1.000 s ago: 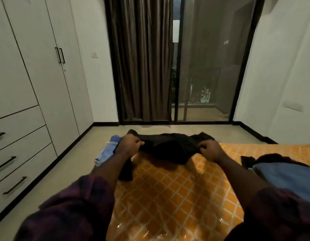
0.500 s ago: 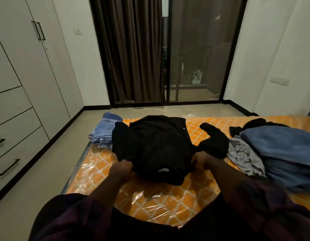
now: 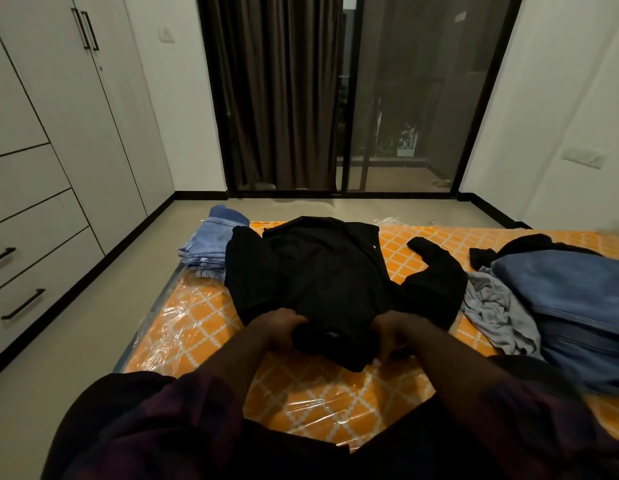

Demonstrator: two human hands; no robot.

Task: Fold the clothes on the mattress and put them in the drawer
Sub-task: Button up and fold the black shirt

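Note:
A black long-sleeved shirt point(image 3: 322, 271) lies spread flat on the orange patterned mattress point(image 3: 197, 323), collar end towards me, one sleeve stretched out to the right. My left hand point(image 3: 277, 327) grips the near edge of the shirt on the left of the collar. My right hand point(image 3: 391, 332) grips the same edge on the right, fingers curled down into the fabric. Folded light blue jeans point(image 3: 211, 247) sit at the mattress's far left corner. The drawers point(image 3: 27, 258) are in the wardrobe on the left, all closed.
A heap of unfolded clothes, grey point(image 3: 495, 310) and blue point(image 3: 571, 299), fills the right side of the mattress. Bare floor point(image 3: 93, 323) runs between mattress and wardrobe. A curtain point(image 3: 277, 91) and glass sliding door point(image 3: 405, 98) stand beyond.
The black shirt, held up in the air a second ago, has been laid flat on the mattress. Both hands have come down and nearer to me, closing in towards the collar.

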